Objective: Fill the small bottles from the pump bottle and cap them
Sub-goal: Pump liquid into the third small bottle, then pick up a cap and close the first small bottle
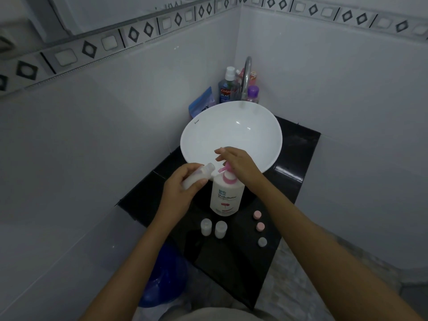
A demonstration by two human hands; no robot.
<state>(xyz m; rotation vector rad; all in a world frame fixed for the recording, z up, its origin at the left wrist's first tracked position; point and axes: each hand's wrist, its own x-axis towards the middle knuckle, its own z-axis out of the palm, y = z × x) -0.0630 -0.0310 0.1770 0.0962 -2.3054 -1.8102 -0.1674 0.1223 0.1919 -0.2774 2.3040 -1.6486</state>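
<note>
A white pump bottle [225, 195] with a pink pump head stands on the black counter [234, 269] in front of the basin. My right hand [238, 165] lies flat on top of the pump head, fingers spread. My left hand [180, 186] holds a small translucent bottle [200, 173] tilted, its open mouth right at the pink spout. Two more small bottles [206, 227] [220, 228] stand uncapped on the counter below the pump bottle. Two pink caps [257, 214] [260, 226] and a pale cap [262, 242] lie to the right.
A white round basin [250, 126] sits behind the pump bottle, with a chrome tap [246, 77]. A mouthwash bottle [227, 86], a purple-capped bottle [253, 93] and a blue pouch [201, 103] crowd the corner. A blue bucket [162, 276] stands on the floor at lower left.
</note>
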